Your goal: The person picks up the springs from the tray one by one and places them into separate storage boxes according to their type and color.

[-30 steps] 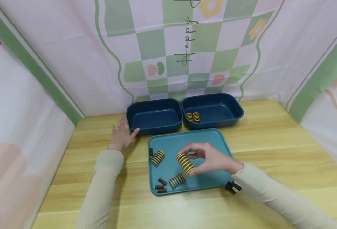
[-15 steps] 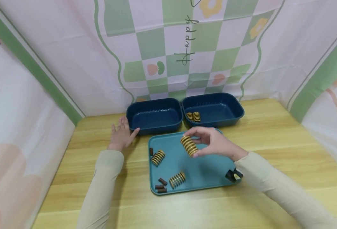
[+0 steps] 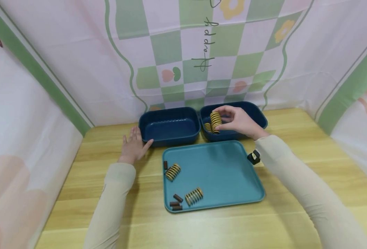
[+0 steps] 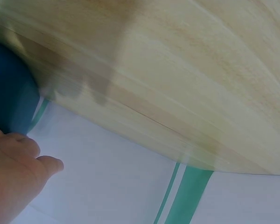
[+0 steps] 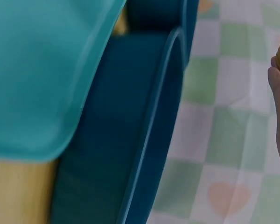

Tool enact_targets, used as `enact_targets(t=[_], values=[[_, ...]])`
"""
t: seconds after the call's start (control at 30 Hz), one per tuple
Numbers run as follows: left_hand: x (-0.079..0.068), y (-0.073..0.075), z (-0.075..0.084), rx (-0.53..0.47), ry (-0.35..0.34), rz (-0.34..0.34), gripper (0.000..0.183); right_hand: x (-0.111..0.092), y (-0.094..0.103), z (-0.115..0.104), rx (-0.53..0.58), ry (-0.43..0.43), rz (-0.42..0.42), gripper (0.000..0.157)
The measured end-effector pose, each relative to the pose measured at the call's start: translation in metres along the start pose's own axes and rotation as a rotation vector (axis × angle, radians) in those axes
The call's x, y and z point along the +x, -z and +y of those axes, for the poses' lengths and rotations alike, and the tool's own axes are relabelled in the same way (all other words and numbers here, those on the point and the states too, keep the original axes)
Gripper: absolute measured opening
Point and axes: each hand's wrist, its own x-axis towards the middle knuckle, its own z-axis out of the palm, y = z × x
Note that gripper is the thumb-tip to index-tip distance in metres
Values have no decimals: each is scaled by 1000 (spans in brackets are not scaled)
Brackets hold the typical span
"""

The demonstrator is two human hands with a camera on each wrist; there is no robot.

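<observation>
Change: since half a second ago, our right hand [image 3: 238, 121] has carried the held gold coil spring [image 3: 216, 121] off the tray [image 3: 221, 173] to the right bin [image 3: 256, 110]; we judge the carry nearly done.
Held spring: at that hand's 9 o'clock, clamped near-upright between thumb and fingers, near the bin's 8 o'clock; contact below, we can't tell.
Left hand [image 3: 133, 147]: fingers straight, spread, at the left bin's [image 3: 171, 128] 8 o'clock.
Tray remainder: gold springs at 9 [image 3: 172, 172] and between 7 and 8 [image 3: 194, 196].
</observation>
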Motion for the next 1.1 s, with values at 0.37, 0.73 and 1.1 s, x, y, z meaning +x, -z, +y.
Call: enact_targets(t=[0.37,0.73,1.1], values=[[4,3,6,-9,-9,3,85,29,28,35,-577,-50,-13,54],[-14,-6,-4,-28,-15,20,84,48,15,73,-821,-183,-202,48],[-11,-4,1,-39,-38,43,86,51,12,77,-848,-200,-234,41]])
